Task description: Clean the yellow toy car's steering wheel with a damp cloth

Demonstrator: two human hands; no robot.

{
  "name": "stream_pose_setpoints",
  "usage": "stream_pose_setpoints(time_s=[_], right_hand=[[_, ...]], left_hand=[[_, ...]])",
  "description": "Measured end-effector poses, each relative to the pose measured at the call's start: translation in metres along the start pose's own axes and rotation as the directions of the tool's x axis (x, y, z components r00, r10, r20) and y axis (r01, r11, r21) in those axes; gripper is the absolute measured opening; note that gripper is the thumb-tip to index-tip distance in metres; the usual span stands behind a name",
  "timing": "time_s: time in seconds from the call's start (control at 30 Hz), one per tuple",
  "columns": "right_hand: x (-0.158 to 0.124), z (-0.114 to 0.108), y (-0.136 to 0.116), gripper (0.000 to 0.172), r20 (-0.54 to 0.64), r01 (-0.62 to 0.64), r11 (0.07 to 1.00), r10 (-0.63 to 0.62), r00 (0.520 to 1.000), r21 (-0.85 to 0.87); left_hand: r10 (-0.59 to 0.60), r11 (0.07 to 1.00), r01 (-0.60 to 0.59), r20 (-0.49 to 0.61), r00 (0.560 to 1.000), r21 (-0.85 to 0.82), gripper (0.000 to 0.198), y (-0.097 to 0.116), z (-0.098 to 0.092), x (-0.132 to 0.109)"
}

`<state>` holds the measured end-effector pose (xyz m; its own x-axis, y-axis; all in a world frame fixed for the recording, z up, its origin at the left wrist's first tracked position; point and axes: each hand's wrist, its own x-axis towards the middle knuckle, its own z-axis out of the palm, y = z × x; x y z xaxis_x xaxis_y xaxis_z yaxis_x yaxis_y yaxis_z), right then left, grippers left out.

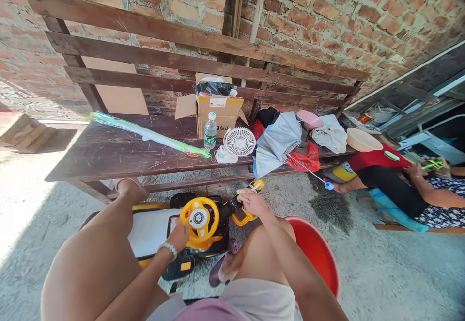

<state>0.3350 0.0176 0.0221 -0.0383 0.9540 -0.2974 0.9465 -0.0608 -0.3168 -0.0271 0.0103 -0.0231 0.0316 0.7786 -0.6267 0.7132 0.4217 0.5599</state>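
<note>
Concrete floor (392,263), yellow ride-on toy car (152,229), left hand (178,236) clamped on its steering wheel (199,219), right hand (252,203) wrapped round the yellow handle (244,219).

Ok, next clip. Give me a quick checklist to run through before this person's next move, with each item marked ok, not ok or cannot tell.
1. Left hand on the yellow steering wheel of the ride-on toy: ok, touching the rim.
2. Firmness of that left-hand grip: cannot tell, the fingers are hidden.
3. Right hand closed on the yellow toy part: ok.
4. That part's attachment to the toy: cannot tell, the view is blocked.
5. Red bucket apart from the toy: ok, a leg lies between them.
6. Seated person's hands apart from the toy: ok, away to the right, by a green object.
</note>
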Motion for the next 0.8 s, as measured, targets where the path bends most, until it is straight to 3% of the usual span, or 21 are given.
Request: stream_pose_setpoints(time_s=[0.13,0.23,0.3,0.5,0.8], right_hand=[[0.012,-0.013,0.012,0.044,-0.035,-0.215,0.974,0.213,0.976,-0.066],[0.014,-0.019,0.019,0.047,-0.053,-0.281,0.955,0.278,0.959,-0.091],[0.011,-0.016,0.017,0.047,-0.047,-0.240,0.967,0.237,0.970,-0.085],[-0.004,0.010,-0.001,0.047,0.015,0.073,0.997,-0.073,0.997,0.030],[0.007,0.005,0.021,0.037,-0.031,-0.065,0.972,0.074,0.997,0.225]], left_hand=[[0.005,1.000,-0.004,-0.019,1.000,0.009,0.022,0.000,0.000,0.000],[-0.004,0.999,0.005,-0.010,1.000,0.031,0.021,-0.001,0.002,0.003],[-0.019,0.999,0.019,0.000,1.000,0.043,0.022,-0.001,0.004,0.005],[-0.007,0.999,0.007,0.010,1.000,0.053,0.021,-0.001,0.004,0.005],[0.006,1.000,-0.006,-0.006,1.000,0.026,0.029,-0.005,0.004,0.007]])
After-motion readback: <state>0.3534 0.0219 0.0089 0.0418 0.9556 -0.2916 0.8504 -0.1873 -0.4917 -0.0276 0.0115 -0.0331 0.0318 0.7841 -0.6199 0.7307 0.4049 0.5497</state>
